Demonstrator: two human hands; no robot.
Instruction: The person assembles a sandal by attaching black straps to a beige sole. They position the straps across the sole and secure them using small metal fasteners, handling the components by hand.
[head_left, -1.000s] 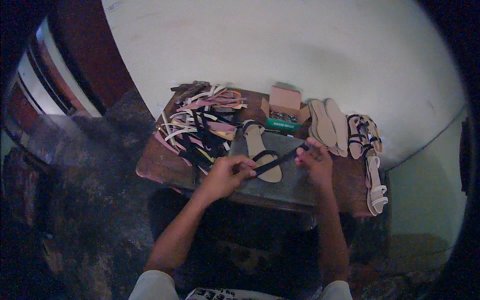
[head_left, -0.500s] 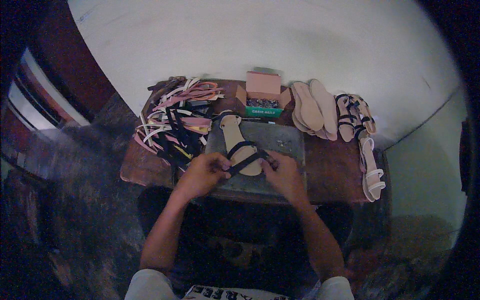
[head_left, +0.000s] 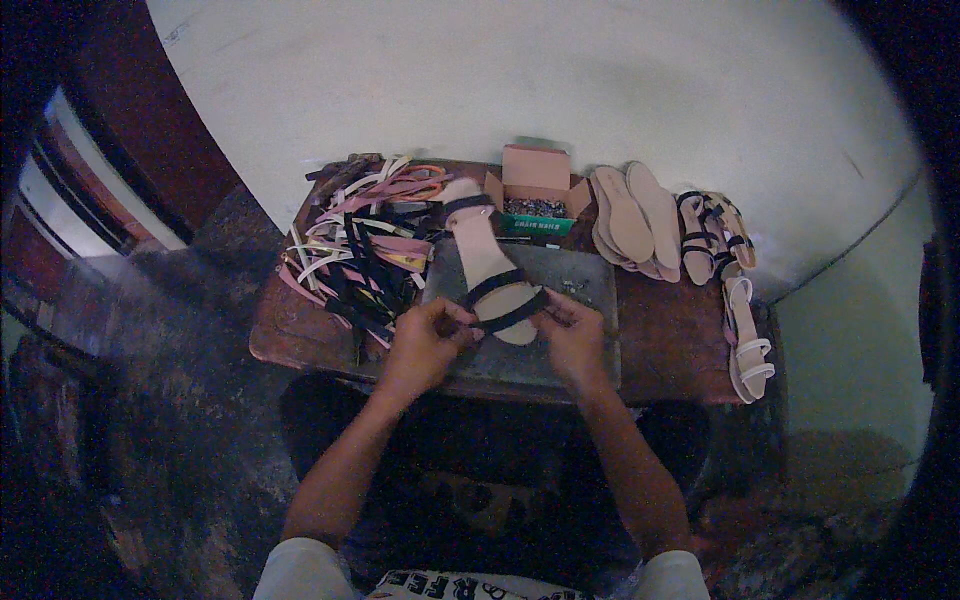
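A sandal (head_left: 481, 246) with a beige sole and black straps is held up between my hands, its toe end toward me. My left hand (head_left: 432, 340) pinches the left side near the front straps. Closed on the right side, by the ends of the same straps, is my right hand (head_left: 574, 335). The sandal is above a dark grey slab (head_left: 530, 368) and tilts toward the upper left. Two black bands cross its front, and another black strap lies at the heel. Fingertips hide the strap ends.
Loose black, white and pink straps (head_left: 360, 235) pile up at left on the wooden table (head_left: 660, 345). Behind the slab stands an open box of nails (head_left: 537, 222). Bare soles (head_left: 655, 215), black-strapped sandals (head_left: 700, 240) and a white-strapped sandal (head_left: 748, 345) line the right.
The sandal has turned and risen slightly, showing more of its sole and heel. Both hands still hold it by the front straps. The whole view has shifted a little.
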